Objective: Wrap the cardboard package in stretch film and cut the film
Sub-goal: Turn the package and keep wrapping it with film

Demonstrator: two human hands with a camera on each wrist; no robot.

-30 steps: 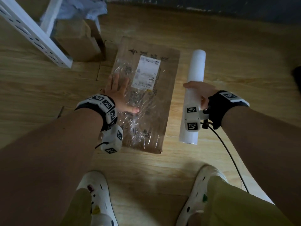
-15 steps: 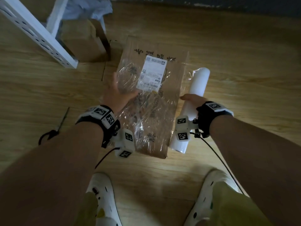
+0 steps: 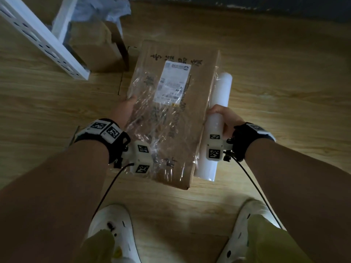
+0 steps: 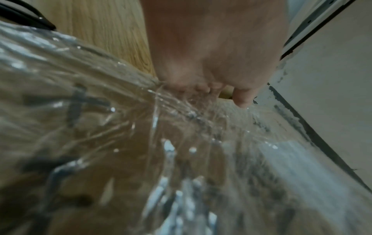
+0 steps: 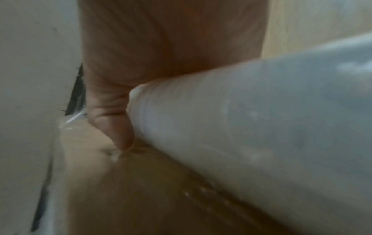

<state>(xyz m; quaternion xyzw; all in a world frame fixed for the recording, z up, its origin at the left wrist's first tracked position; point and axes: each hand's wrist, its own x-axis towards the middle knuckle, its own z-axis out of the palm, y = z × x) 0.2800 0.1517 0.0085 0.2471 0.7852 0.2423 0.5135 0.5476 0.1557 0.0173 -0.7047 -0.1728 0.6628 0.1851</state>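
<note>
A flat brown cardboard package [image 3: 191, 130] with a white label is partly covered in crinkled clear stretch film [image 3: 152, 118]. My left hand [image 3: 125, 109] grips its left edge, fingers curled at the film-covered side [image 4: 211, 63]. My right hand [image 3: 222, 116] grips the white film roll [image 3: 221, 92], which lies along the package's right edge. In the right wrist view my thumb [image 5: 112, 120] presses the roll [image 5: 261, 127] beside the cardboard. The package looks raised off the wooden floor; its underside is hidden.
A white perforated metal frame [image 3: 38, 40] stands at the back left, with another cardboard box [image 3: 95, 48] and a pale plastic bag [image 3: 98, 10] behind it. My white shoes [image 3: 112, 224] [image 3: 252, 215] are just below the package. A dark wall base runs along the top.
My left hand went from lying flat on top of the package to gripping its left edge. The package has come up and nearer, and the roll has moved in against its right edge.
</note>
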